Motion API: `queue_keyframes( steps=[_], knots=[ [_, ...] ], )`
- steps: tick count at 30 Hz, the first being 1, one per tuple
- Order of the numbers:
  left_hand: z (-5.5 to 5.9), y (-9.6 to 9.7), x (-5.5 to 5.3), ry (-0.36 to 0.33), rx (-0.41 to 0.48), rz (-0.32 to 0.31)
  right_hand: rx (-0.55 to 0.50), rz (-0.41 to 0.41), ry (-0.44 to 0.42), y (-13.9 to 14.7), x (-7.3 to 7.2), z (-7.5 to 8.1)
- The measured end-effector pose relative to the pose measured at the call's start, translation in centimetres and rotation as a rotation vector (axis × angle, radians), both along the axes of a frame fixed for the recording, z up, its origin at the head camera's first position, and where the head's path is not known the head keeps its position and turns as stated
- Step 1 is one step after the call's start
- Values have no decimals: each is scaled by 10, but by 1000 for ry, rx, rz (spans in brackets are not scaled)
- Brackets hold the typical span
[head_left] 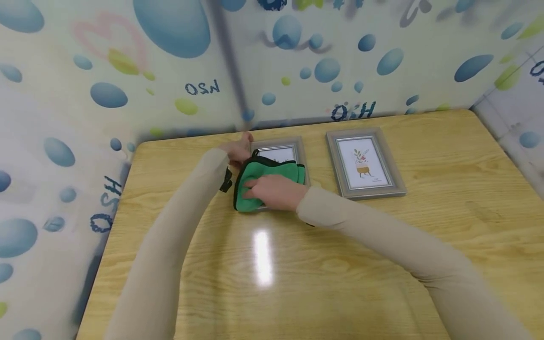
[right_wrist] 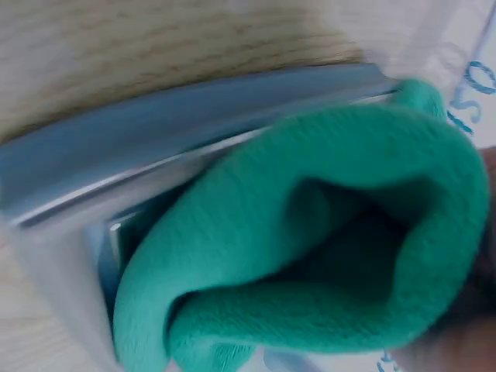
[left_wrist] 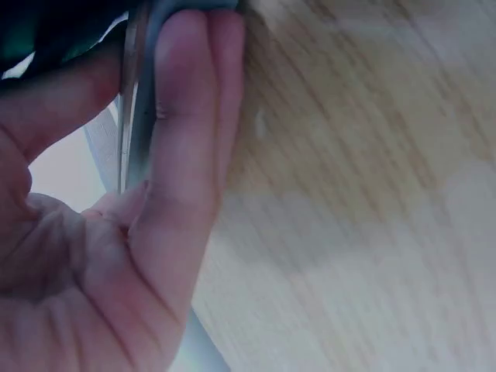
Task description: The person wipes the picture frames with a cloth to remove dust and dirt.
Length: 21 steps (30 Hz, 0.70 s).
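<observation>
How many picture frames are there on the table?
2. One frame is partly hidden by the green cloth, its edge held by the left hand; the other frame lies uncovered, to its right in the head view.

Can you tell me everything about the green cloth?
The green cloth looks soft and fuzzy, with black edging and a little black loop at one corner. It's folded and bunched, leaving a dark hollow inside as seen from the right wrist. It lies over a picture frame, hiding much of it. The right hand holds it there. I can't tell whether the left hand touches it.
</observation>
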<state>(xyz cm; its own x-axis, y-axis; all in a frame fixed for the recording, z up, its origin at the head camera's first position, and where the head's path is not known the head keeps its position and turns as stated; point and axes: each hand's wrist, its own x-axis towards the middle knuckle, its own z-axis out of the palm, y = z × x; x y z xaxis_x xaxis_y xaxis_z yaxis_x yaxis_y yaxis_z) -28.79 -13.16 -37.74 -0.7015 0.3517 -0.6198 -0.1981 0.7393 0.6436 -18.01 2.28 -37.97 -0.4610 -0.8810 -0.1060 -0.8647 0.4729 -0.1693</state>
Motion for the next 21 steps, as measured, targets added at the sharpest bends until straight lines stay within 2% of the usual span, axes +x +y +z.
queue_keyframes(
  steps=[3, 6, 9, 11, 14, 16, 19, 21],
  knots=[
    [-9, -4, 2, 46, 38, 29, -43, 57, -76, 14, 6, 7],
    [-16, -7, 8, 92, 79, 68, -131, 60, -164, 35, 6, 17],
    [-19, -10, 22, 124, 88, 117, -250, -26, -239, 56, -1, 26],
    [-19, -10, 35, 140, 51, 113, -319, -116, -258, 69, -7, 32],
    [-15, -7, 58, 170, -29, 64, -390, -256, -239, 82, -16, 40],
    [-14, -4, 73, 194, -62, 29, -425, -318, -208, 86, -21, 43],
    [-14, -1, 91, 277, -130, -27, -445, -355, -133, 81, -28, 45],
    [-16, -1, 101, 332, -174, -56, -442, -335, -89, 72, -30, 42]
  ],
)
